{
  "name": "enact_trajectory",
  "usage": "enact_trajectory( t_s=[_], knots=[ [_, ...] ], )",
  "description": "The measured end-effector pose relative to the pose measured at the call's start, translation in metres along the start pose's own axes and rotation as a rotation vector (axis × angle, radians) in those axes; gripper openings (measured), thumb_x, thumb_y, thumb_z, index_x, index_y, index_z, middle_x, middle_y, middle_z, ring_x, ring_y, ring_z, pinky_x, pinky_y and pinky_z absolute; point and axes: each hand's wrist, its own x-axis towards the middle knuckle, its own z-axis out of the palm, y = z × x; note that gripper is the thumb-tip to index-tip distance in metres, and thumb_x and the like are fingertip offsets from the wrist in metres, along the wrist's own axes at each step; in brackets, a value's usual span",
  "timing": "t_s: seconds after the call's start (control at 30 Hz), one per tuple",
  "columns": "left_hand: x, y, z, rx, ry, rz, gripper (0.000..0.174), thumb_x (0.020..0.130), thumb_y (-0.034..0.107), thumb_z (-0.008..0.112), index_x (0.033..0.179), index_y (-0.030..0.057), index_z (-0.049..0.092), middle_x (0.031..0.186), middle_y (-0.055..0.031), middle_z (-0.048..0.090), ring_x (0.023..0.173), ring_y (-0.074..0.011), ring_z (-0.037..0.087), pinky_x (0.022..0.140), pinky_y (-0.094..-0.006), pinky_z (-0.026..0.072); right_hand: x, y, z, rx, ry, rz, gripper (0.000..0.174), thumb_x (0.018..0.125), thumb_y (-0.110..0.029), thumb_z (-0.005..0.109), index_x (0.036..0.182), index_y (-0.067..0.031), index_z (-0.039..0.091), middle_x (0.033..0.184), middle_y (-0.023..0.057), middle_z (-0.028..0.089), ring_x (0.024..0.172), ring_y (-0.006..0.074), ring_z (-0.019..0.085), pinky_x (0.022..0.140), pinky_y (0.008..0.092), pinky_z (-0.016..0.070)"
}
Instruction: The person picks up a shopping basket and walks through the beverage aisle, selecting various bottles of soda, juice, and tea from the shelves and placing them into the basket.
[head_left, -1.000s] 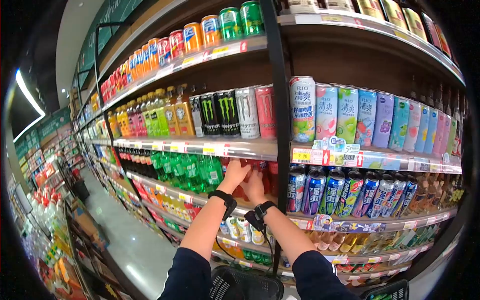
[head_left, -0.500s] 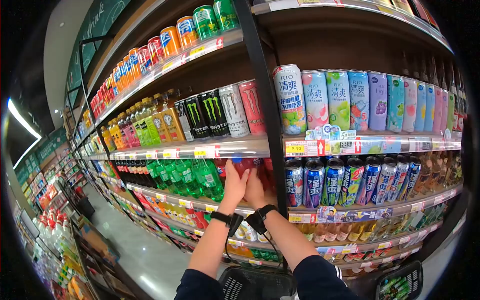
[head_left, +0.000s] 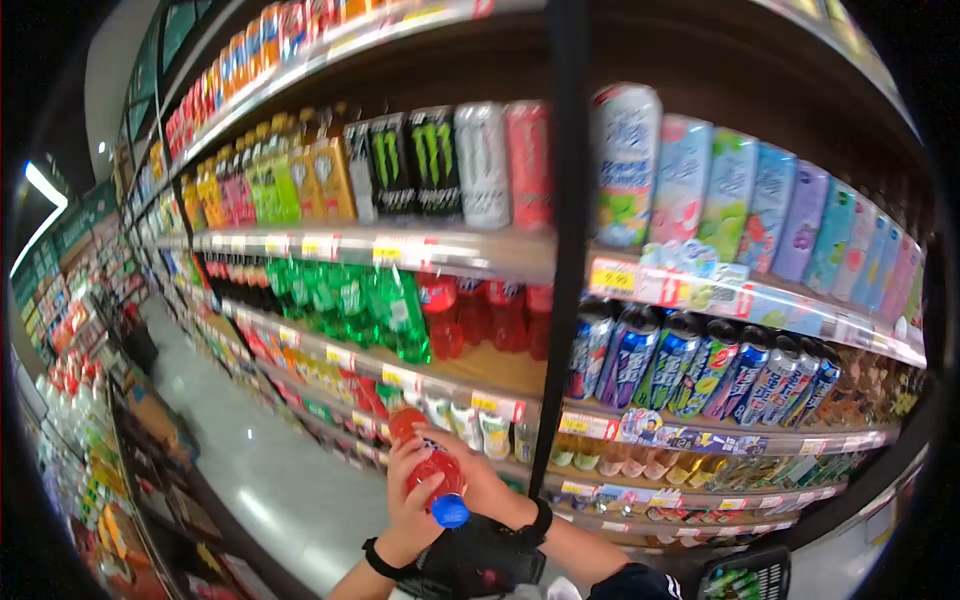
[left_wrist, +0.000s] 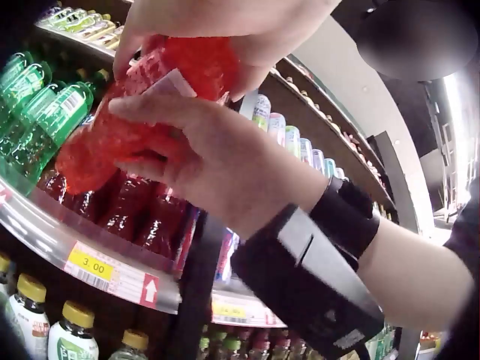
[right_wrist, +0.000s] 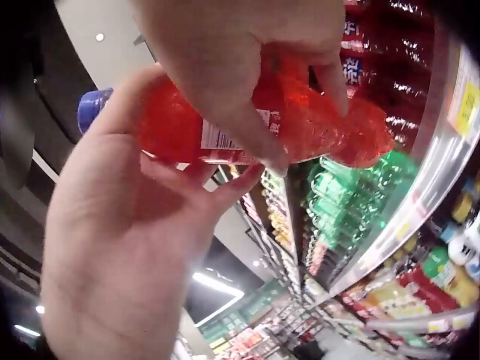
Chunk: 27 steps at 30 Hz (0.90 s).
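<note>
A red drink bottle (head_left: 440, 470) with a blue cap is tipped in front of the shelves, its cap end toward me in the head view. My left hand (head_left: 408, 505) grips it around the cap end, fingers wrapped over the body. From the other side my right hand (head_left: 490, 492) also holds it, with thumb and fingers around the body in the right wrist view. A barcode label (right_wrist: 225, 135) shows between the hands. Behind, more red bottles (head_left: 505, 315) stand on the shelf, to the right of green bottles (head_left: 395, 305).
Energy drink cans (head_left: 430, 160) line the shelf above. A dark upright post (head_left: 568, 200) divides the racks, with tall cans (head_left: 630, 165) on its right. Below me is a black basket (head_left: 490, 550); another basket (head_left: 776, 572) holds green items at the lower right. An aisle floor (head_left: 230, 440) runs left.
Both hands have come out from the shelf with the red bottle and moved down toward me. The bottle has turned so its blue cap faces me. The head view has shifted.
</note>
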Motion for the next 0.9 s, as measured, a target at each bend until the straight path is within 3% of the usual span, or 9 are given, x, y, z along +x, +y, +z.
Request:
enact_trajectory(
  t_s=[0.13,0.2,0.33,0.4,0.43,0.6,0.73,0.8,0.9],
  knots=[
    [-0.072,0.003,-0.015,-0.027,-0.34,-0.404,0.052,0.065,0.015,0.076,0.112,0.0084,0.053,0.115,-0.0154,0.051,0.106,-0.0361,0.052,0.092,-0.0468,0.0412,-0.083,0.063,0.05,0.167,-0.13,0.355,0.055,0.08,-0.002,0.056,0.132,-0.0059,0.039,0.132,0.0123,0.045,0.122,0.0224,0.044,0.103,0.0334,0.0336],
    [-0.117,0.002,-0.008,-0.143,-0.412,-0.683,0.057,0.066,0.014,0.076,0.117,0.0051,0.052,0.117,-0.016,0.051,0.106,-0.0343,0.052,0.089,-0.0408,0.0429,-0.147,0.108,0.073,0.422,-0.168,0.861,0.052,0.08,0.001,0.053,0.13,-0.0055,0.042,0.129,0.0095,0.049,0.12,0.0192,0.045,0.102,0.0324,0.0343],
    [-0.24,-0.01,0.019,-0.297,-0.677,-0.797,0.057,0.069,0.017,0.075,0.119,0.0047,0.05,0.12,-0.0157,0.05,0.108,-0.035,0.051,0.091,-0.0411,0.0425,-0.268,0.175,0.118,1.075,0.353,1.474,0.034,0.089,-0.017,0.053,0.122,-0.0101,0.047,0.119,0.0053,0.053,0.107,0.0174,0.054,0.088,0.0328,0.0472],
    [-0.294,-0.015,0.034,-0.487,-0.915,-0.815,0.055,0.075,0.021,0.069,0.125,0.0114,0.048,0.121,-0.0132,0.049,0.11,-0.0341,0.049,0.092,-0.0433,0.0405,-0.338,0.195,0.125,1.025,0.147,1.557,0.037,0.092,-0.029,0.049,0.125,-0.0115,0.044,0.12,0.0059,0.052,0.107,0.0177,0.055,0.087,0.0334,0.0484],
    [-0.314,-0.019,0.043,-0.52,-0.967,-0.822,0.055,0.075,0.021,0.068,0.126,0.0142,0.048,0.121,-0.0123,0.049,0.112,-0.033,0.048,0.093,-0.044,0.0392,-0.33,0.191,0.119,1.238,0.18,1.742,0.034,0.095,-0.02,0.045,0.127,-0.0088,0.041,0.121,0.0061,0.053,0.104,0.0169,0.057,0.087,0.0315,0.0491],
    [-0.459,-0.043,0.112,-0.561,-1.006,-0.667,0.064,0.073,0.018,0.062,0.134,0.021,0.042,0.123,-0.011,0.049,0.116,-0.0284,0.046,0.097,-0.0449,0.0355,-0.472,0.287,0.141,0.815,-0.241,1.612,0.044,0.091,-0.032,0.051,0.128,-0.0108,0.041,0.125,0.0061,0.049,0.116,0.0191,0.048,0.097,0.0363,0.0412],
    [-0.542,-0.086,0.164,-0.757,-0.84,-1.067,0.085,0.068,0.007,0.066,0.143,0.0139,0.028,0.129,-0.0137,0.046,0.12,-0.0308,0.043,0.1,-0.0414,0.0372,-0.542,0.412,0.129,0.743,-0.135,1.706,0.051,0.088,-0.046,0.051,0.128,-0.0139,0.045,0.128,0.0065,0.049,0.118,0.02,0.045,0.099,0.0414,0.0372],
    [-0.595,-0.087,0.198,-0.393,-0.789,-0.978,0.08,0.069,0.018,0.064,0.14,0.0052,0.029,0.121,-0.0143,0.049,0.117,-0.0303,0.044,0.101,-0.0347,0.0371,-0.527,0.464,0.124,0.949,0.288,1.954,0.063,0.088,-0.054,0.05,0.133,-0.0117,0.04,0.128,0.0057,0.049,0.109,0.0183,0.052,0.092,0.0333,0.0441],
    [-0.656,-0.072,0.246,0.01,-0.862,-1.052,0.07,0.075,0.004,0.053,0.14,0.0024,0.028,0.133,-0.0133,0.041,0.129,-0.0341,0.031,0.107,-0.0342,0.031,-0.535,0.557,0.13,0.773,-0.028,2.013,0.056,0.09,-0.047,0.053,0.132,-0.0105,0.042,0.12,0.0058,0.055,0.102,0.0178,0.055,0.086,0.0327,0.0459]
  ],
)
